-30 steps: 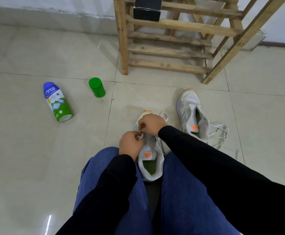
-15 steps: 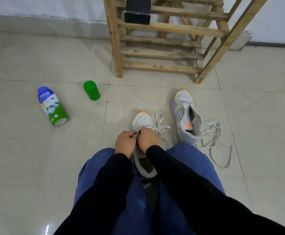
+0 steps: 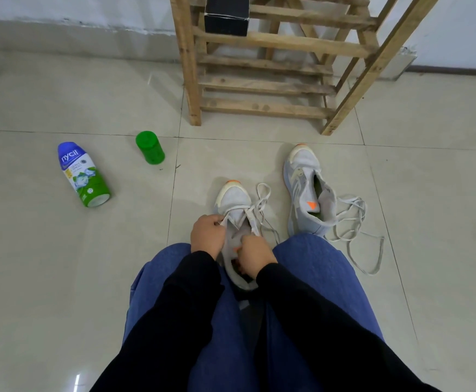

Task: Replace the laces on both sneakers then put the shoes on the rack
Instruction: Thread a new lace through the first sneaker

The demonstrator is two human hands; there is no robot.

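A pale grey sneaker point(image 3: 235, 200) with an orange toe tip stands on the floor between my knees. Its white lace point(image 3: 260, 203) runs across the lowest eyelets and trails off to the right. My left hand point(image 3: 207, 234) pinches the lace at the shoe's left side. My right hand point(image 3: 255, 257) grips the tongue or lace near the shoe's opening, hiding it. The second sneaker point(image 3: 306, 190) stands to the right, unlaced, with a loose white lace point(image 3: 355, 233) spread on the floor beside it. The wooden rack point(image 3: 262, 86) stands ahead.
A blue and green Nycil bottle point(image 3: 82, 174) lies on the tiles to the left, its green cap point(image 3: 149, 147) standing apart nearby. A black box point(image 3: 226, 14) sits on a rack shelf. My blue-trousered knees fill the lower view.
My right hand has drawn back from the toe end to the shoe's opening, and my left hand shifted to the shoe's left side. The lace now lies across the lower eyelets. The view tilted slightly.
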